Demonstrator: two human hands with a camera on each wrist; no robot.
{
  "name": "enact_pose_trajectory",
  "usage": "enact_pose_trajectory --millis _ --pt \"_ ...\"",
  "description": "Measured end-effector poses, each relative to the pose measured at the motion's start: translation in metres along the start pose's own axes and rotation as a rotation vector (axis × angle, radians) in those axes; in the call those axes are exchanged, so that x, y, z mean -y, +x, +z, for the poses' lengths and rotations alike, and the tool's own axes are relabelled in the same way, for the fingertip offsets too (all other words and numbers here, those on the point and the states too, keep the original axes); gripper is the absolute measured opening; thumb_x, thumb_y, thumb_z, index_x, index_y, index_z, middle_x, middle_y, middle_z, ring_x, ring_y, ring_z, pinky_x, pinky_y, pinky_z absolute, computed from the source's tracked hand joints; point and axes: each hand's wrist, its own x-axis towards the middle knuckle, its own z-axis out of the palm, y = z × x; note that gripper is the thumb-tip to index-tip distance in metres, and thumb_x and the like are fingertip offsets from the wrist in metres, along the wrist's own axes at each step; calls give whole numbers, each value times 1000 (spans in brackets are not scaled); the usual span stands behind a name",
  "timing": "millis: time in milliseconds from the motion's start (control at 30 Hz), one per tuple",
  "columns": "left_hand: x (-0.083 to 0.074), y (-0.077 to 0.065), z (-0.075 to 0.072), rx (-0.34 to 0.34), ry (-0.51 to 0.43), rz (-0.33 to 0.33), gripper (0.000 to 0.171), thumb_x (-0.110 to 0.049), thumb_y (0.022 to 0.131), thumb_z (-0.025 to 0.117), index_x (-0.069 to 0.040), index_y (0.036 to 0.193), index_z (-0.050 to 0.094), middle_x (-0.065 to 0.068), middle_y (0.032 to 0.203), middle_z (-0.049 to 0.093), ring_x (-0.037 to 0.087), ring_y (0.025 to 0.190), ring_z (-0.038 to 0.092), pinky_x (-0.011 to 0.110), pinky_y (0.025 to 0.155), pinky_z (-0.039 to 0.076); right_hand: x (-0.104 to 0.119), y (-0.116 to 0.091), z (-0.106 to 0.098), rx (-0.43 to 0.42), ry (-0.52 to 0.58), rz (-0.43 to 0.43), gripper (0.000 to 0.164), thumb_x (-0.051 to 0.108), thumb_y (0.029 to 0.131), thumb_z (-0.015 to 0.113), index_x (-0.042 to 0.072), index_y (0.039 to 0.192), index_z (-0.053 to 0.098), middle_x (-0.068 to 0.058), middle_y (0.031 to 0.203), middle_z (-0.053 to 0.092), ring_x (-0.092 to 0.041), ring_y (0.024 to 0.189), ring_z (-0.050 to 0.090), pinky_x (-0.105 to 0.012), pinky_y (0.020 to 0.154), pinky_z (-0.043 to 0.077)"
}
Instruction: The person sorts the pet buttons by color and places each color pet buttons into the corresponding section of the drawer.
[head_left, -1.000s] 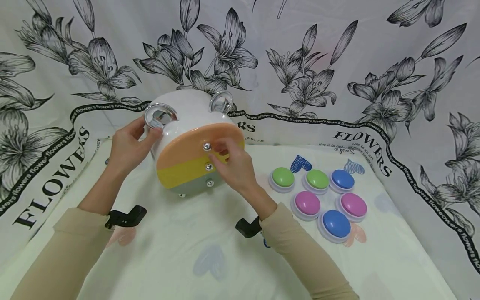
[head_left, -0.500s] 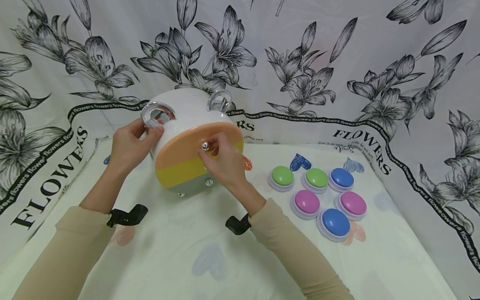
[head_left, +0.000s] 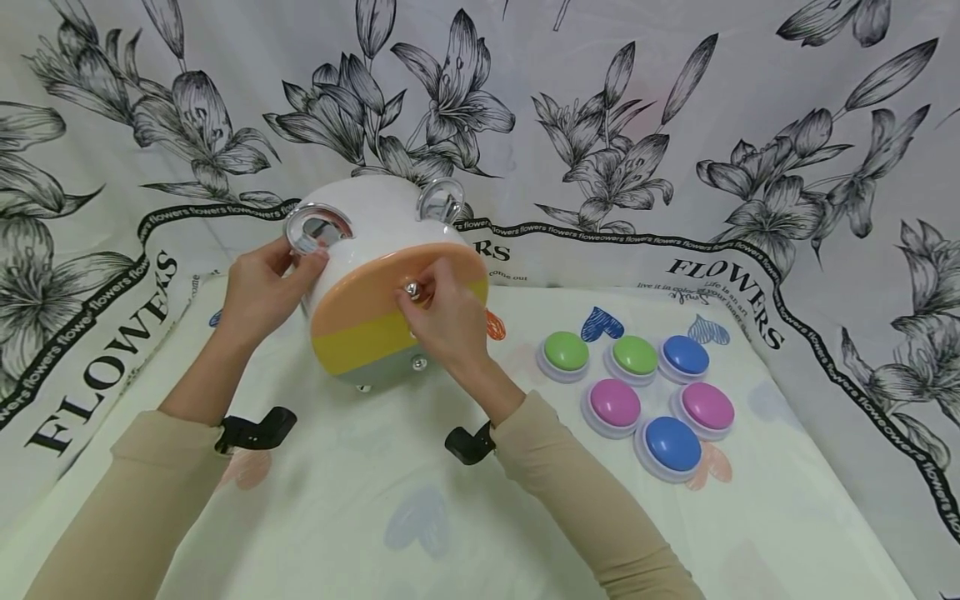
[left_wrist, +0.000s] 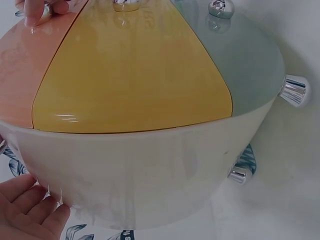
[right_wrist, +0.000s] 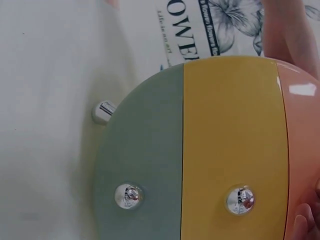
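Note:
A rounded white box [head_left: 378,204] stands left of centre in the head view, its flat front striped with orange [head_left: 356,292], yellow [head_left: 360,340] and grey-green [head_left: 378,369] panels. Each panel bears a silver knob. My right hand [head_left: 453,321] pinches the orange panel's knob [head_left: 412,290] between thumb and fingers. At the box's left side, my left hand [head_left: 266,287] holds the body beside a chrome ring [head_left: 318,227], thumb in front and fingers behind. The left wrist view shows these fingers [left_wrist: 32,205] against the white wall. The yellow knob [right_wrist: 240,200] shows plainly in the right wrist view.
To the right lie several round push buttons on pale bases: green [head_left: 566,351], pink [head_left: 615,402] and blue [head_left: 672,443]. A white cloth with heart prints [head_left: 417,521] covers the table. Behind the box hangs a flower-printed curtain [head_left: 600,150].
My right hand has moved left to the orange panel's knob and now pinches it. My left hand keeps its place at the box, which stays closed.

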Motion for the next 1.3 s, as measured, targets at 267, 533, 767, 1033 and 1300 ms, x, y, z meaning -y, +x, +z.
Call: enact_pose_trajectory --millis 267,533,767,1033,1300 --pt "0 -1 0 6 11 17 68 -55 88 47 -14 141 38 13 143 38 33 134 30 53 98 37 -1 -1 -2 4 3 -7 27 29 81 69 11 89 49 3 75 65 -7 60 58 -15 46 37" --pt "0 -3 0 14 -4 1 70 -55 87 48 -13 142 36 13 144 36 31 135 28 52 98 37 -3 -8 -7 -10 -24 -11 26 28 80 68 12 86 48 5 73 64 -6 60 57 -16 46 36" --pt "1 -3 -1 10 2 11 69 -54 88 48 -12 141 38 14 143 38 32 134 30 52 97 38 -3 -16 -14 0 0 19 25 28 79 68 13 84 48 5 71 63 -5 59 55 -16 45 37" --pt "3 -2 0 11 2 7 68 -55 87 48 -12 140 41 14 142 40 32 134 32 52 96 40 -5 -27 -21 -26 -2 -9 24 27 79 67 14 83 48 6 68 62 -5 59 56 -16 49 40" --pt "1 -2 -1 -9 -2 36 66 -53 87 50 -9 136 46 15 139 44 32 132 34 51 96 40 -6 -36 -27 -45 1 -19 25 25 76 69 14 82 48 6 66 62 -4 58 56 -17 51 42"
